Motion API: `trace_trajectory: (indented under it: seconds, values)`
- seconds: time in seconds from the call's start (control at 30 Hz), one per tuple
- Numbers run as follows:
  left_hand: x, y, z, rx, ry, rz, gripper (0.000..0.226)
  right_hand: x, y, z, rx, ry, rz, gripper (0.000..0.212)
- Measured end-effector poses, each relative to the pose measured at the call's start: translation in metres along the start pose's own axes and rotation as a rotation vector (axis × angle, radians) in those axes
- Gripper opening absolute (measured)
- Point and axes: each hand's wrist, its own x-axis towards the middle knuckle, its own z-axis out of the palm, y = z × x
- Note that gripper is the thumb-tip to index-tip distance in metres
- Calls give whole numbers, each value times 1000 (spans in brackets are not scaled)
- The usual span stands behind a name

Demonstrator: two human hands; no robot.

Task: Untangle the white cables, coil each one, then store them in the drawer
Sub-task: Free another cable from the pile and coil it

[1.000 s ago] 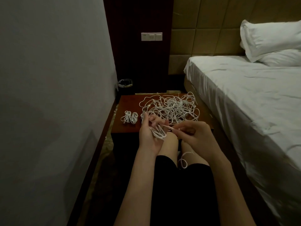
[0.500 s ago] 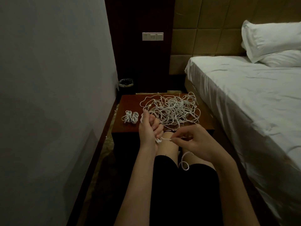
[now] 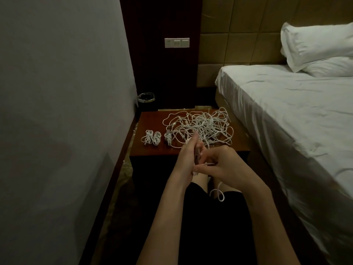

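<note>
While both hands [image 3: 206, 161] pinch one white cable [image 3: 219, 194], the tangle [image 3: 202, 127] overhangs the nightstand's near edge [image 3: 152, 153].

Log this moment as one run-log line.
stage: coiling | left hand: holds cable coil | right hand: pinches cable | nightstand: tangle, coiled bundles

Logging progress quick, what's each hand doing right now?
Left hand: holding a coil of white cable, fingers extended.
Right hand: pinching the same cable's free strand.
</note>
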Motion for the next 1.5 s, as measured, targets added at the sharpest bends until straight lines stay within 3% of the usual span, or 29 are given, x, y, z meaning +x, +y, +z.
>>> trace_trajectory:
  seconds: [0.1, 0.17, 0.3, 0.47, 0.57, 0.73, 0.9, 1.03, 1.2, 1.3, 1.4, 1.5]
  values:
    - [-4, 7, -1, -156, 84, 82, 46, -3, -4, -6, 152, 22, -4, 20]
    - [-8, 13, -8, -225, 119, 134, 47, -7, -3, -16, 252, -32, -17, 6]
    - [-8, 15, -9, -162, 133, 139, 47, -13, -1, -28, 367, -17, -55, 13]
    - [-8, 5, 3, 216, 1, 56, 49, -6, -7, -13, 237, -9, -54, 4]
    - [-11, 5, 6, 282, -71, -4, 47, -4, -7, -10, 143, 40, -69, 2]
    - [-18, 10, 10, 253, -188, -125, 47, -5, -3, -8, 94, 177, -39, 17]
    - [-16, 13, 1, 205, -265, -161, 49, -13, 4, -26, 321, 62, -52, 6]
    - [-16, 11, 1, 254, -364, -193, 55, -12, 4, -25, 325, 224, -131, 8]
    - [-21, 12, 3, 143, -517, -250, 61, -4, 1, -11, 425, 365, -121, 12]
    - [-21, 9, 3, 142, -566, -267, 49, -3, 3, -13, 425, 358, -86, 14]
    - [-21, 7, 4, 133, -645, -255, 43, -3, 4, -14, 581, 336, -15, 32]
    - [-21, 8, 3, 93, -607, -203, 48, -6, 6, -19, 672, 290, 55, 25]
